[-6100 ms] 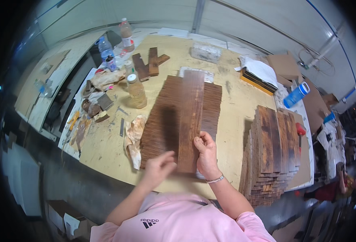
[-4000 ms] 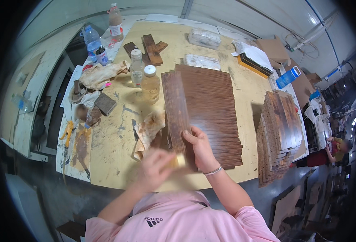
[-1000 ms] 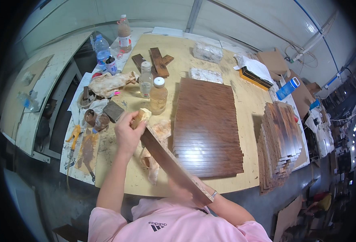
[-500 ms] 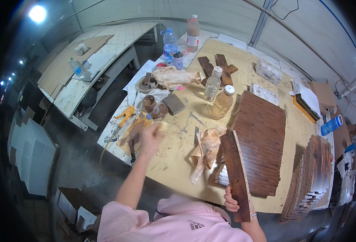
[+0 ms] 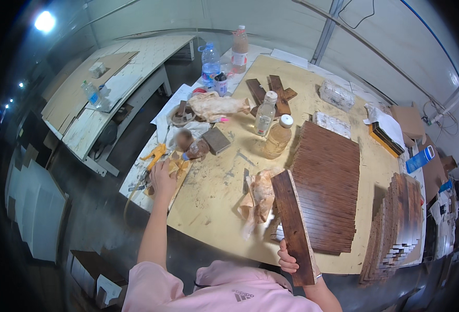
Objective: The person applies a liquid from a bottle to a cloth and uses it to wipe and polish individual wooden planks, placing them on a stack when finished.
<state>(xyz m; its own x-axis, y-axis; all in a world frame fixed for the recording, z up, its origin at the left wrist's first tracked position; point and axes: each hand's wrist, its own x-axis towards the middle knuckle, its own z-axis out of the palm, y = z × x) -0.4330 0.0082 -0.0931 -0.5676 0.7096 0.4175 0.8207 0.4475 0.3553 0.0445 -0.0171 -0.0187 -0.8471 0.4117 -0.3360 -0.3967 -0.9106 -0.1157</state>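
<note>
At the lower middle right, my right hand is closed around a dark brown wooden plank, held tilted up with its pale edge showing. My left hand is at the table's left edge, over a brown-stained board and just below an orange spray gun. What its fingers do is hard to make out; a small yellowish piece lies by them. Close to that hand are a brown cup, blurred, and a brown-stained plastic bag. A stained cloth is beside the plank.
Rows of brown planks cover the table's right middle; more planks are stacked at the right edge. Two capped bottles stand mid-table. Wooden offcuts, a gray block and wrapped packs lie farther back.
My left hand has moved left from over the table to the stained board, where it covers the dark handle seen there before. My right hand still holds the plank. The view has shifted slightly.
</note>
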